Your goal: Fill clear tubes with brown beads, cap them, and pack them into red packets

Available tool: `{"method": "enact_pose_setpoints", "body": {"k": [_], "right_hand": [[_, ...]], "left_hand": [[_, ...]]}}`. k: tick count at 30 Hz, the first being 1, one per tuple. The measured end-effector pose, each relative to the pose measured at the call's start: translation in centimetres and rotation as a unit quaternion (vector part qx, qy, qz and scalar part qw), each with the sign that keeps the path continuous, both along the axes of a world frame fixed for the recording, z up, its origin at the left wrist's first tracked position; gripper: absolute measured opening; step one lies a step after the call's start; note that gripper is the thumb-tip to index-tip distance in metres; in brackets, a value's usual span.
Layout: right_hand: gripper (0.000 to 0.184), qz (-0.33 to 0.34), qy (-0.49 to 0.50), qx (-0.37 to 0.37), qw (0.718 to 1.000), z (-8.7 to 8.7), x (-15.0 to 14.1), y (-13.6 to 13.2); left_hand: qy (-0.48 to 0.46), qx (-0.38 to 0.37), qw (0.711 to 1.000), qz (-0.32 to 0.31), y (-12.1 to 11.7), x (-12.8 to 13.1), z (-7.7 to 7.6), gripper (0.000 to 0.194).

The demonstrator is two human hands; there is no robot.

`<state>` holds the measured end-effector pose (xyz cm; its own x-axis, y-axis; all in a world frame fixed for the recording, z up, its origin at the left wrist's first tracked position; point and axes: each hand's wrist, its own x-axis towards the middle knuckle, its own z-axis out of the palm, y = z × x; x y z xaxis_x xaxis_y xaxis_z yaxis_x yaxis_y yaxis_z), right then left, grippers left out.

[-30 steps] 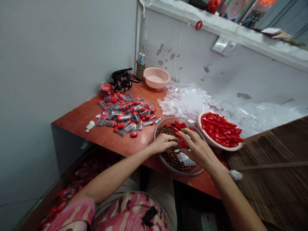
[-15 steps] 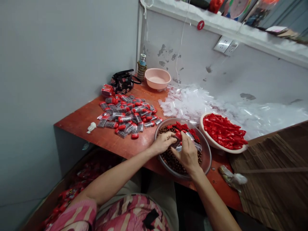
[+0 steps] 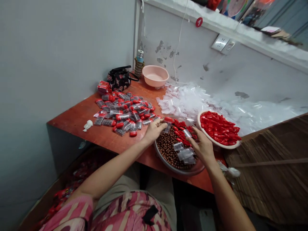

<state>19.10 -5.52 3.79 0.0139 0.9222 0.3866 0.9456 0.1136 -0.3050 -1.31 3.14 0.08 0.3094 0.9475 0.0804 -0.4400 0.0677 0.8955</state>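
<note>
Your basin (image 3: 173, 168) is holding round, glossy brown beads (image 3: 166, 148), with flat, clear sleeves (image 3: 185, 154) lying on top. Your right hand (image 3: 203, 144) is curving over its right side; whether the fingers are gripping anything, I cannot tell. Your left hand (image 3: 154, 130) is pinching a smooth red-capped, transparent packet (image 3: 168, 120) above the far left rim. Beyond, shiny red caps (image 3: 218, 128) are filling a pale bowl (image 3: 211, 140), and slick, whitish plastic (image 3: 190, 98) is lying heaped.
</note>
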Motion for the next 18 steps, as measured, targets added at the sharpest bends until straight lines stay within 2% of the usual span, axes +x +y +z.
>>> {"method": "enact_pose_setpoints", "body": {"k": [3,6,9,11,15,18], "right_hand": [[0.033,-0.029,-0.066,-0.076,0.994,0.0,2.2,1.0],[0.030,-0.068,-0.152,-0.153,0.974,-0.5,2.5,2.4],[0.032,-0.119,-0.204,-0.205,0.950,-1.1,1.9,3.9],[0.032,-0.130,-0.220,-0.227,0.940,-1.4,1.7,4.7],[0.030,-0.124,-0.228,-0.228,0.939,-1.6,2.3,5.0],[0.037,-0.068,-0.204,-0.163,0.963,-1.4,2.2,4.0]], "left_hand": [[0.051,0.018,0.992,0.117,4.0,-2.6,-0.5,0.028],[0.130,0.028,0.965,0.224,8.0,-5.0,-1.0,0.028],[0.165,0.069,0.945,0.274,9.3,-6.3,-0.9,0.038],[0.189,0.107,0.942,0.255,8.1,-6.4,-0.5,0.040],[0.255,0.184,0.935,0.166,3.0,-5.0,0.1,0.031],[0.282,0.224,0.929,0.090,-0.4,-3.2,-0.3,0.032]]}}
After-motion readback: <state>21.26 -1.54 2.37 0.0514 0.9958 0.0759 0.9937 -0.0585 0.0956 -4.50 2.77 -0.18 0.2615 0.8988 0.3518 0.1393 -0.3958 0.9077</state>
